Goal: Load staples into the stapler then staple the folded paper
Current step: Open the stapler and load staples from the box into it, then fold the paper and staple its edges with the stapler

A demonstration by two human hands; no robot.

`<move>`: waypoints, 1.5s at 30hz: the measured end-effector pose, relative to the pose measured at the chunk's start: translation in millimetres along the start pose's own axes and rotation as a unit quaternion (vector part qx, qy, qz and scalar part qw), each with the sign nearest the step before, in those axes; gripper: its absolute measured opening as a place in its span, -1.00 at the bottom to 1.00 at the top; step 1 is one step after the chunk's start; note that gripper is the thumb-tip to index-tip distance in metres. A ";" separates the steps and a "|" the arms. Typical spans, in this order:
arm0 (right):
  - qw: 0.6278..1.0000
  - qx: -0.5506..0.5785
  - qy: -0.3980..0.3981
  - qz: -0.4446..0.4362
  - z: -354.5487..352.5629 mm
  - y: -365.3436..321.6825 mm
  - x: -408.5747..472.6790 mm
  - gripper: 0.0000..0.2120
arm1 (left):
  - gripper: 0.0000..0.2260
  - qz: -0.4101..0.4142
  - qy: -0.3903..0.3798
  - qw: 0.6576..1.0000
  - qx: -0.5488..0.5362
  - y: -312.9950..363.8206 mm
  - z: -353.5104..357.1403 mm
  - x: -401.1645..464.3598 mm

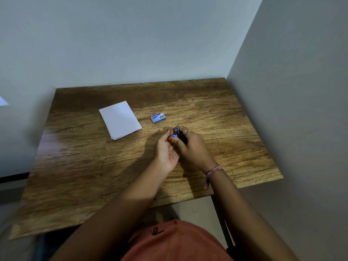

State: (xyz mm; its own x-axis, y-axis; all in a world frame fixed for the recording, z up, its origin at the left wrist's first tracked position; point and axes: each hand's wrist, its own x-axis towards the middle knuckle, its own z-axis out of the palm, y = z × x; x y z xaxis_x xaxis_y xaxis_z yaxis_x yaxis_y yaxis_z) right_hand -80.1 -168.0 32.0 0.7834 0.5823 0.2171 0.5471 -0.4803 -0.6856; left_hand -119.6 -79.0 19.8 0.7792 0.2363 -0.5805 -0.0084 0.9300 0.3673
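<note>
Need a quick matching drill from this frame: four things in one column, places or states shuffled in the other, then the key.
Things
1. folded paper
2. staple box
3. stapler
4. pink wristband

Places or states
A. held above the table between both hands
B. lying flat on the table, furthest left
C. round the right wrist
D. on the table between the paper and the hands

Pairs: 1-B, 2-D, 3-A, 4-C

The right hand grips the stapler; the left hand pinches its near end.
</note>
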 end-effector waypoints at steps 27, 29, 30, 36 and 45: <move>0.971 0.194 -0.108 0.084 7.5 6.7 16.7 -0.74 | -0.79 0.004 0.018 0.999 0.032 26.8 -20.2 11.1; 0.956 0.252 -0.087 0.122 7.8 9.9 23.9 -0.83 | -0.75 0.004 0.011 0.998 0.062 31.9 -24.6 12.2; 0.951 0.266 -0.073 0.141 8.3 12.3 28.1 -0.88 | -0.73 0.006 0.010 0.997 0.078 34.9 -26.8 12.5; 0.960 0.161 0.010 0.227 15.2 34.5 58.8 -0.65 | -0.80 0.059 0.043 0.977 0.198 56.3 -37.4 17.7; 0.976 -0.041 0.018 0.212 34.3 46.1 105.0 -0.76 | -0.84 0.076 0.040 0.961 0.262 82.0 -39.8 34.4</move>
State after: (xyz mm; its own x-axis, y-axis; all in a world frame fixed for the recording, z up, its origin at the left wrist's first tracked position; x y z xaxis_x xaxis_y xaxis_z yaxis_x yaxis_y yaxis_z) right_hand 17.3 -106.5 -0.6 0.9537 0.2967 -0.0482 0.1921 -0.7250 -0.6614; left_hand -118.4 16.6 1.1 0.7428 0.3984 -0.5381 0.2158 0.6184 0.7557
